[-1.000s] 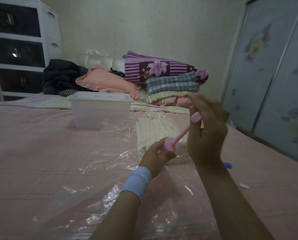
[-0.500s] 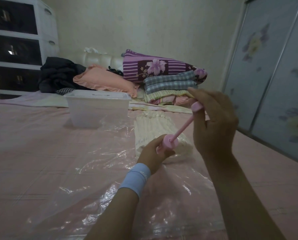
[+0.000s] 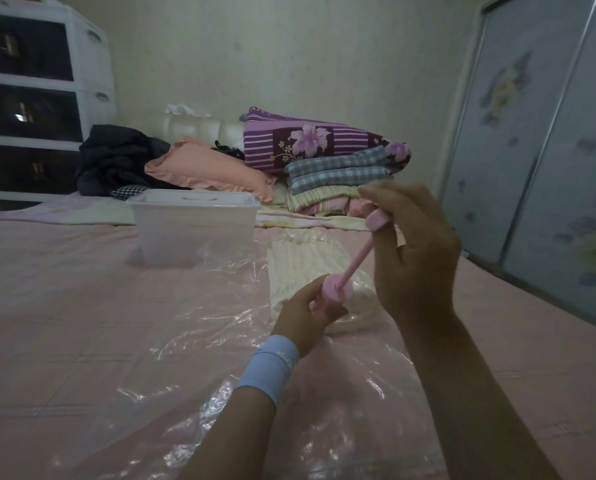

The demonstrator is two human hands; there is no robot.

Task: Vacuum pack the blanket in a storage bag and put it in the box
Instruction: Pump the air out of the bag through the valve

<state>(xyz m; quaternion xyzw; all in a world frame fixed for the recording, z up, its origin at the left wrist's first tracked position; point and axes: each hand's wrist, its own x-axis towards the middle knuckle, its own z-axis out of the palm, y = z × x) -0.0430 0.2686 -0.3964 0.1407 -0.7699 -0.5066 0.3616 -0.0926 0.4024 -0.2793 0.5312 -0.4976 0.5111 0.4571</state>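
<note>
Pink sheets cover the bed (image 3: pixel 47 306) that carries everything, with a drawer unit (image 3: pixel 30 98) far left, wardrobe doors (image 3: pixel 549 150) on the right and a pile of folded bedding (image 3: pixel 334 171) at the far end.

In the head view, the only one, the clear storage bag (image 3: pixel 199 327) lies wrinkled across the near middle of the bed. The cream blanket (image 3: pixel 289 268) sits inside it, toward its far end. A clear plastic box (image 3: pixel 192 230) stands beyond the bag, far and to the left, well apart from both hands.

The left hand (image 3: pixel 305 315), with a pale blue wristband (image 3: pixel 269 367), has its fingers (image 3: pixel 308 292) curled round the barrel of a pink hand pump (image 3: pixel 338 293), holding it down at the near end of the blanket. The right hand (image 3: pixel 414 258) pinches the pump's handle, and its other fingers are loosely spread. The thin rod is drawn out long, slanting up to the right.

This looks like pumping air out of the bag. The valve is hidden under the left hand, so I cannot tell how squarely the barrel sits on it. That hand should press straight down to keep the seal. The right hand should push and pull along the line of the rod, not sideways, since so thin a rod may bend. The blanket lies just beyond the left fingers, touching or nearly so, and below the right ones, which are clear of it. It looks puffy, so I judge that much air remains.
</note>
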